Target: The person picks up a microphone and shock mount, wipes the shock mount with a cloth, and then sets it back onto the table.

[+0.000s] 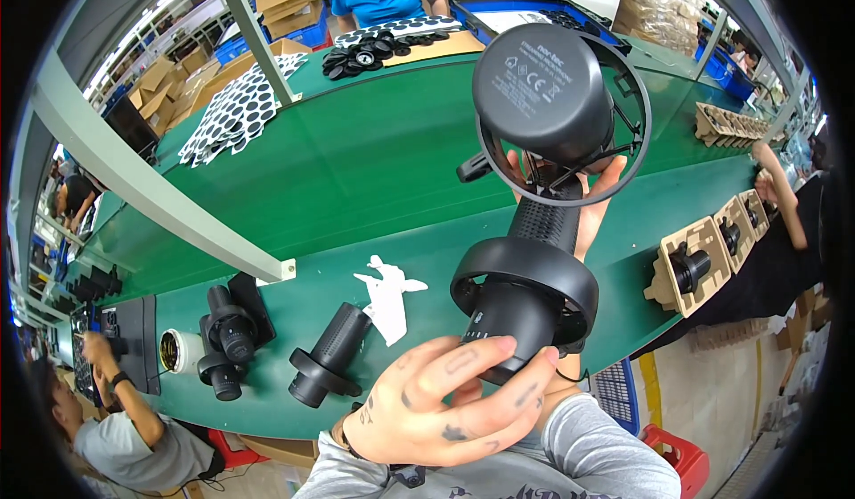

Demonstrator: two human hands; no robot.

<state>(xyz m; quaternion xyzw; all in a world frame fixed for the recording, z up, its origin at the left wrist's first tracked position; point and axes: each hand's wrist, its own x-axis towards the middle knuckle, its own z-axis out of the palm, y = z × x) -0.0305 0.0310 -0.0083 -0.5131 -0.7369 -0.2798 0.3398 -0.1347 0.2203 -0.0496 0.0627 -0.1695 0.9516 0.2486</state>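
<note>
My left hand (pixel 454 401) grips the lower end of a black microphone (pixel 512 316), which has a perforated grille and a ring around its body. My right hand (pixel 610 178) is partly hidden behind a second black cylinder in a ring mount (pixel 543 98), its fingers wrapped around the lower part. That cylinder's flat, printed end faces me. The grille of the lower microphone runs up behind the ring; whether the two pieces are joined I cannot tell. On the bench left of my hands lies a similar microphone (pixel 329 352), beside a crumpled white cloth (pixel 389 298).
Further left are more black microphones (pixel 232 339) and a white roll (pixel 181 350). Cardboard trays with black parts (pixel 690 267) stand at the right. Across the green bench (pixel 356 178) lie dotted sheets (pixel 239 111) and black round parts (pixel 365 56). A slanted metal post (pixel 169 187) rises at left. Co-workers sit around.
</note>
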